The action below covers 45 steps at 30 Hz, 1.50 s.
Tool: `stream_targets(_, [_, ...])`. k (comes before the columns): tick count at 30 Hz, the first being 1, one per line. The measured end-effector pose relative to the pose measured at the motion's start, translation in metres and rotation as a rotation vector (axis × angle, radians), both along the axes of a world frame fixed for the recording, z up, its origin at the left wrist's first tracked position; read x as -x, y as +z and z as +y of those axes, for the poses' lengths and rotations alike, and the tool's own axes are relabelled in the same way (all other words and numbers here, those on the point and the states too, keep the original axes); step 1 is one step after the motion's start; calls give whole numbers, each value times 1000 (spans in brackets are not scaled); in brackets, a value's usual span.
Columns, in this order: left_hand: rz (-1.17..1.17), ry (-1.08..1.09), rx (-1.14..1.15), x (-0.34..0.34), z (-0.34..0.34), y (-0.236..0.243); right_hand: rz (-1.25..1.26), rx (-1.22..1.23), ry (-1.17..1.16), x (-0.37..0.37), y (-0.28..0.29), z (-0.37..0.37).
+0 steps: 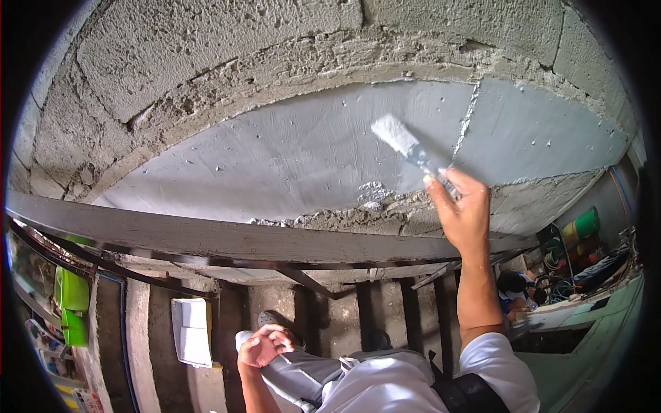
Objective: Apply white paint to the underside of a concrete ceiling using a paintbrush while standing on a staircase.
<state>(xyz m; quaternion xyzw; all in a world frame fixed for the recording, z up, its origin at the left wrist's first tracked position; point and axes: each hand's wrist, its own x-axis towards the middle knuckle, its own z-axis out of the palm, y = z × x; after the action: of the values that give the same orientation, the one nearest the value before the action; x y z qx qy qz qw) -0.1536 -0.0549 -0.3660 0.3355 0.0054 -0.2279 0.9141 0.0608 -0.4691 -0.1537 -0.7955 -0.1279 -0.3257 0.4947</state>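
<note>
My right hand (468, 210) is raised and closed round the handle of a paintbrush (399, 138). White paint coats the brush's bristles, which point up and left against the grey-painted wall panel (296, 151). Whether the bristle tips touch the surface, I cannot tell. To the right of the brush a rough white seam (468, 117) runs down the panel. Low over my lap, beside my knee, my left hand (265, 344) holds nothing; its fingers are loosely bent and apart.
A dark metal beam (206, 237) crosses between me and the wall. Below it, concrete steps (341, 316) carry a white paint tray (193, 334). Green containers (72, 296) stand at far left. Another person (515, 292) sits at right, near a green drum (582, 224).
</note>
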Motion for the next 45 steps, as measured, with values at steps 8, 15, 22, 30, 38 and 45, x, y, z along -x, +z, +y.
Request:
stream_targets(8, [8, -3, -5, 0, -2, 3, -20, 312, -73, -11, 16, 3])
stream_targets(15, [16, -22, 1, -5, 0, -1, -86, 230, -44, -19, 43, 4])
stream_targets(22, [6, -16, -5, -4, -2, -1, 108, 305, 11, -7, 15, -13])
stream_targets(30, [40, -46, -34, -7, -7, 0, 45, 211, -126, -18, 9, -21])
stream_targets(38, [46, -25, -45, -5, -10, 1, -64, 89, -43, -15, 28, -25])
stream_targets(45, [27, 19, -39, 1, -11, 1, 84, 269, -138, -5, -64, -25])
